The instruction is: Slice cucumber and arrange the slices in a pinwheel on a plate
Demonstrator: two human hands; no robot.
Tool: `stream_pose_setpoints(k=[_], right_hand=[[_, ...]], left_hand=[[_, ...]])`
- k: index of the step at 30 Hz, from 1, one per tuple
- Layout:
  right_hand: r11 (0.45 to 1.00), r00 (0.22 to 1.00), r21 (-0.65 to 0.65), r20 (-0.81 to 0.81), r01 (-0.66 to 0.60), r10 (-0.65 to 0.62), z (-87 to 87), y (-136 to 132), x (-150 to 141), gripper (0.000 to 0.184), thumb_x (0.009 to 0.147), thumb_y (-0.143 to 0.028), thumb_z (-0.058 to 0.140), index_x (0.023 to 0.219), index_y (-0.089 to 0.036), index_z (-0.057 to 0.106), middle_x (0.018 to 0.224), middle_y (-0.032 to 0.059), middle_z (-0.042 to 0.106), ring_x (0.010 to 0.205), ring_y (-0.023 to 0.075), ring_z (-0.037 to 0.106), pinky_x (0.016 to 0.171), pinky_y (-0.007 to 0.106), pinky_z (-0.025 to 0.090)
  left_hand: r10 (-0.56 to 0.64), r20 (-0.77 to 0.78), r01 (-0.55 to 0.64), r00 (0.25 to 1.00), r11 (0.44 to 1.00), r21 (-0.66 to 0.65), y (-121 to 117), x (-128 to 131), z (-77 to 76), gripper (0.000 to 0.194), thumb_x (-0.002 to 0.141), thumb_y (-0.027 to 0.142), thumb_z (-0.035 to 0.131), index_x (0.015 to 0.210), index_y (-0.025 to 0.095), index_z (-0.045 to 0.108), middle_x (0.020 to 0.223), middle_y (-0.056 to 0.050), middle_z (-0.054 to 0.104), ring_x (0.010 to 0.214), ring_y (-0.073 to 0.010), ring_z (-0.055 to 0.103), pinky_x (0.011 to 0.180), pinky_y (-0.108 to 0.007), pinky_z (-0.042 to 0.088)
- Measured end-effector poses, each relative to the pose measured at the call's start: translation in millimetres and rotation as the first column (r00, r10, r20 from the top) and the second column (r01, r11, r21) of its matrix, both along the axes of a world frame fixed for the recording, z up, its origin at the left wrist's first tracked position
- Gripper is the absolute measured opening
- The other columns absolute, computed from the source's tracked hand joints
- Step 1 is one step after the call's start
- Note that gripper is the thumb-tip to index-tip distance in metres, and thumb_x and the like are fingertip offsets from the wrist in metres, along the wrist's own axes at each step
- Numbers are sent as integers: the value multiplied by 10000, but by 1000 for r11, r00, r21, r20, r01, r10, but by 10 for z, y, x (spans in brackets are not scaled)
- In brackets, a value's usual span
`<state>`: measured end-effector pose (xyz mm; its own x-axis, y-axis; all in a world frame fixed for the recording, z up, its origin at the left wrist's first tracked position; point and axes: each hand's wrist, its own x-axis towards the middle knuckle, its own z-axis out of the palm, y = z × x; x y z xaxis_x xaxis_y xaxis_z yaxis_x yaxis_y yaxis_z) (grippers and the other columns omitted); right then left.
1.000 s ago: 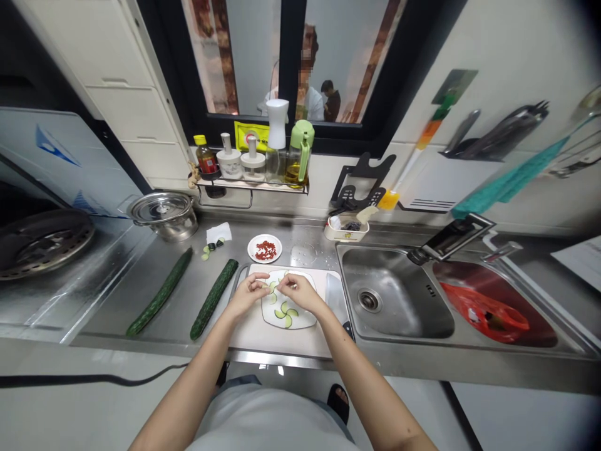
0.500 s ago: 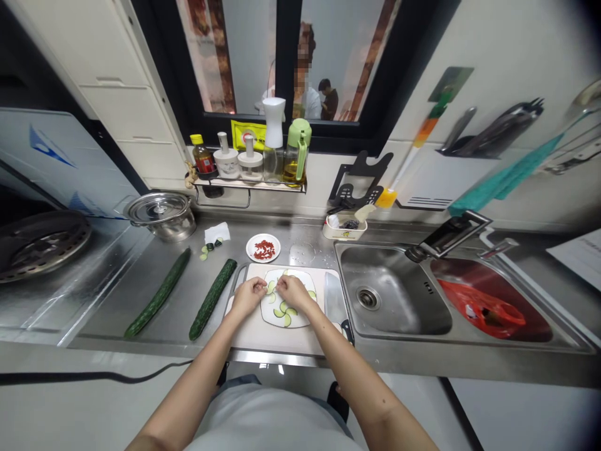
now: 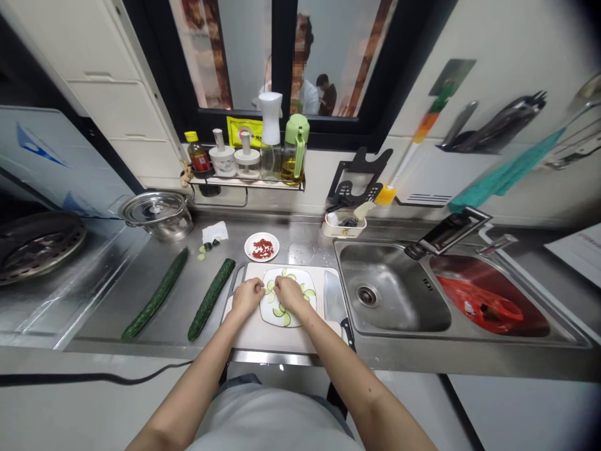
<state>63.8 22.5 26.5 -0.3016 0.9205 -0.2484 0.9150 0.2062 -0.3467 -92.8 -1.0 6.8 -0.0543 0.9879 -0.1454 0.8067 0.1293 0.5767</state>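
Clearly visible near the lower centre of the frame: thin pale-green cucumber crescents (image 3: 282,312) with narrow darker-green rims, fanned into small pinwheel clusters towards the top, right and bottom of a glossy white rounded-square plate (image 3: 268,312) with a thin dark edge line. More crescents at the plate's left, partly behind fingers. By the plate's left edge, bare left hand (image 3: 247,295), fingers curled narrowly in to the thumb; contents of that pinch impossible to tell. Above the plate's left half, bare right hand (image 3: 288,292), fingertips bunched together and pointed down; hold on any crescent likewise impossible to tell. Beneath the plate, smooth pale cutting board (image 3: 263,342); along its right side, broad flat steel knife (image 3: 332,295) with a black handle. Left of centre, two long dark-green cucumbers (image 3: 211,299) with bumpy, ridged skin, well apart on the shiny stainless-steel counter (image 3: 110,302). Above the board, small round white dish (image 3: 248,254) of scattered red bits (image 3: 263,248). At right, crumpled translucent red plastic bag (image 3: 486,308) inside a smooth metal basin.
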Motion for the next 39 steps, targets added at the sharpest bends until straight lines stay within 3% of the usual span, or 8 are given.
stream_pose_setpoints(k=[9,13,15,19,21,26,39], right_hand=[[999,995,32,94,-40,36,11,-27,-59,241,926,-222,417,1037,-164,623,1065,132,635,947,214,584,727,279,392],[997,991,47,124,-53,47,-1,-34,-41,245,932,-244,417,1054,-172,617,1092,125,605,961,209,570,742,285,404],[997,990,56,136,-50,42,-11,-45,-29,249,937,-247,409,1061,-178,612,1098,119,596,961,206,566,744,286,407],[996,990,67,131,-54,45,-30,-77,-3,256,945,-251,390,1064,-186,607,1109,111,592,964,207,563,732,285,404],[996,990,66,134,-59,49,-34,-89,8,256,946,-250,388,1068,-187,604,1117,108,591,966,208,565,725,281,400],[996,988,53,139,-78,70,-32,-86,30,247,940,-238,394,1052,-183,608,1093,107,601,947,207,570,705,280,395],[997,996,81,92,7,-14,-45,15,-77,250,949,-309,417,1074,-192,599,1091,100,604,963,188,570,744,267,402]], left_hand=[[15,-75,-13,997,1000,24,-50,-1,-40,141,779,256,577,894,248,657,806,15,673,774,-162,595,634,-250,355],[19,-80,-9,997,991,131,-98,-21,-75,169,820,304,568,944,223,650,895,-20,668,838,-184,588,705,-280,397],[-18,-127,48,992,970,237,-146,-20,-78,187,851,314,542,958,212,656,946,-46,656,904,-206,567,775,-307,406],[-200,-260,287,945,887,361,-261,32,-68,227,895,317,496,1008,226,671,1001,-65,624,968,-226,514,844,-347,390],[-242,-315,352,918,863,362,-302,67,-67,249,903,330,494,1053,237,669,1010,-71,613,970,-232,495,839,-361,380],[-229,-393,374,891,861,346,-326,99,-93,269,919,369,478,1045,251,684,1016,-79,599,947,-238,467,819,-378,350],[-270,-424,428,864,838,339,-295,41,-168,286,930,397,455,1028,264,689,1022,-83,568,957,-235,448,812,-371,336]])
